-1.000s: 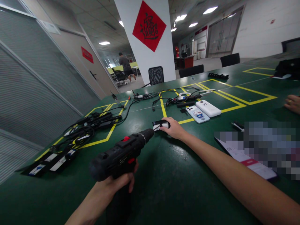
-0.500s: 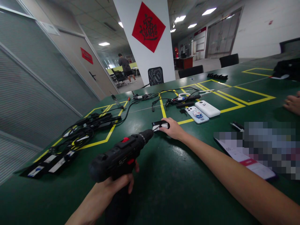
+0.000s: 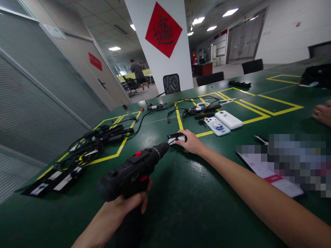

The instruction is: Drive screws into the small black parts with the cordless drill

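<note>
Drill [image 3: 130,172], black with red switches, held above the green table [image 3: 207,206]; all places below are given from it. My left hand [image 3: 134,201] is wrapped around its handle, the fingers on the far side partly hidden. Just beyond the drill's nose is the small black-and-white piece [image 3: 177,138], pinched between the thumb and fingers of my right hand [image 3: 190,142]. The thin bit [image 3: 172,141] points at the piece's white part; from my remote seat I cannot tell whether its tip touches.

Set against the view half a second ago, almost nothing differs: both grips match, and the drill's nose keeps its place before the piece. I judge this to be a steady hold, with drill and piece in line.

Left of the drill: tangled cables [image 3: 116,136] and, nearer, black strips [image 3: 62,182] with white labels. Beyond it, to the right: a phone [image 3: 217,126] and a white box [image 3: 229,120], close beside each other. Far right of it: another person's hand [image 3: 322,114].
</note>
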Demonstrator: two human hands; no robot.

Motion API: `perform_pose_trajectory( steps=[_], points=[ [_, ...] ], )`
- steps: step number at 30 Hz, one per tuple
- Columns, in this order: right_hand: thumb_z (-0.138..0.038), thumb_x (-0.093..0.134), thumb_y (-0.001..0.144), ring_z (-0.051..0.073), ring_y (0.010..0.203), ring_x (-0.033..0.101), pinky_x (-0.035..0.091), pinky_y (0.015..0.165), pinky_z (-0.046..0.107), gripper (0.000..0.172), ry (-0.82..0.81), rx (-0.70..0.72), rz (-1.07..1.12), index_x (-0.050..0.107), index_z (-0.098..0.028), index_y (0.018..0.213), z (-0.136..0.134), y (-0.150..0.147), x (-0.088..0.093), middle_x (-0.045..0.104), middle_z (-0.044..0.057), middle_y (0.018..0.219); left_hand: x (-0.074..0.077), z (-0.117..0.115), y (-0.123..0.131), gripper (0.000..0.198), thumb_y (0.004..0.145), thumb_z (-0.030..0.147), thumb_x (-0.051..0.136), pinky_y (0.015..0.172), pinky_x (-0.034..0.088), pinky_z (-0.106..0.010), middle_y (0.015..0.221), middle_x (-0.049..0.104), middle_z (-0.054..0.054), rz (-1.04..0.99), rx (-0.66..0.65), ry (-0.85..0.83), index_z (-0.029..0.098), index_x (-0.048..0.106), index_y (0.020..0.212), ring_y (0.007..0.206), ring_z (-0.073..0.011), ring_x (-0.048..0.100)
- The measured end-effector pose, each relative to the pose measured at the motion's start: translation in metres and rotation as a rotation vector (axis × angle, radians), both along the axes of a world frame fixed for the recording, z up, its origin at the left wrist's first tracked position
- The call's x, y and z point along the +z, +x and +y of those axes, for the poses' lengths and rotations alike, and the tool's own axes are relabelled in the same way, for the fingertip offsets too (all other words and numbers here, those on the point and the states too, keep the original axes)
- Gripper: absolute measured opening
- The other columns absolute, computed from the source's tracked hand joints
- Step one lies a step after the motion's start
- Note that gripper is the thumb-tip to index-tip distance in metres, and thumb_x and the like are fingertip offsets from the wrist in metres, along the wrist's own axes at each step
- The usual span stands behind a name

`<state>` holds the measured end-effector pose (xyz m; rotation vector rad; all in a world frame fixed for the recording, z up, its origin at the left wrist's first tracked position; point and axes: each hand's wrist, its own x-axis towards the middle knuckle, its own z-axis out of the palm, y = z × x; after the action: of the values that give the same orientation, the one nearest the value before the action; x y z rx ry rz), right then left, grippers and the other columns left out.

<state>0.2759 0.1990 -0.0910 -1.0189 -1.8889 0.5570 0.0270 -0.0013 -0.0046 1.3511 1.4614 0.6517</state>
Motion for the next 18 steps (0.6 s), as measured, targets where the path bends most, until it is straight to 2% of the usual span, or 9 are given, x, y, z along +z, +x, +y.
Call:
perform_pose_trajectory(
  steps=[8, 18],
  points=[
    [-0.036, 0.069, 0.077, 0.019, 0.097, 0.058, 0.042, 0.090, 0.033, 0.042, 0.002, 0.001, 0.012, 0.058, -0.019, 0.114, 0.001, 0.000, -0.002, 0.058, 0.007, 0.106, -0.001, 0.000, 0.004, 0.035, 0.086, 0.040, 0.055, 0.062, 0.042, -0.032, 0.070, 0.062, 0.000, -0.069, 0.015, 0.034, 0.017, 0.054, 0.113, 0.063, -0.0182, 0.055],
    [-0.037, 0.068, 0.078, 0.019, 0.099, 0.058, 0.042, 0.092, 0.033, 0.044, -0.010, -0.009, -0.011, 0.058, -0.018, 0.116, 0.000, 0.000, -0.001, 0.058, 0.007, 0.107, 0.008, -0.001, 0.012, 0.036, 0.081, 0.041, 0.059, 0.063, 0.043, -0.034, 0.070, 0.063, -0.002, -0.013, 0.071, 0.032, 0.016, 0.059, 0.107, 0.063, -0.0202, 0.056]
  ],
)
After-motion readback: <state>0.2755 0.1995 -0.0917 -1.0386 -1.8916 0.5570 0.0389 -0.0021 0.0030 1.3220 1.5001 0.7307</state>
